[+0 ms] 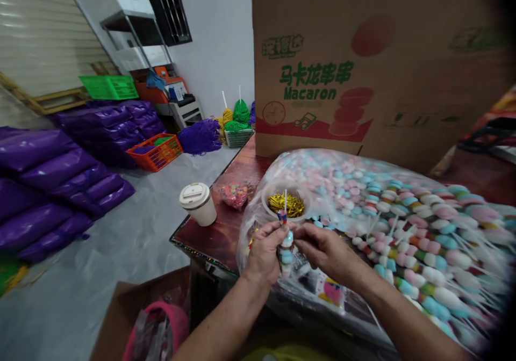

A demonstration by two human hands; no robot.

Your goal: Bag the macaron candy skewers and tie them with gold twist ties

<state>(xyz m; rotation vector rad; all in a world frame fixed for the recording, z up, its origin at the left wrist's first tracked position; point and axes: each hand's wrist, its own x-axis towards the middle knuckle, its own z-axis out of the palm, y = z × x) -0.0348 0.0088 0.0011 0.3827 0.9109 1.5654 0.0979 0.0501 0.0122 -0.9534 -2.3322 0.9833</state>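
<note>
My left hand [266,245] is closed around a marshmallow skewer [286,253] of blue, white and pink pieces. Its white stick points up, with a small dark blue and red piece near the base of the stick. Close against the skewer's right side is my right hand [322,248], thumb and fingers pinched together; what they grip, if anything, is too small to make out. Just beyond both hands stands a clear round tub [265,197] of gold twist ties [292,205]. To the right, many marshmallow skewers [423,243] lie heaped on clear plastic [278,170].
A large cardboard box [314,108] rises behind the heap. On the table's left are a lidded cup [199,205] and a bag of small pink candies [234,194]. Below stands an open carton with a pink container [177,320]. Purple bags [60,189] are stacked on the floor.
</note>
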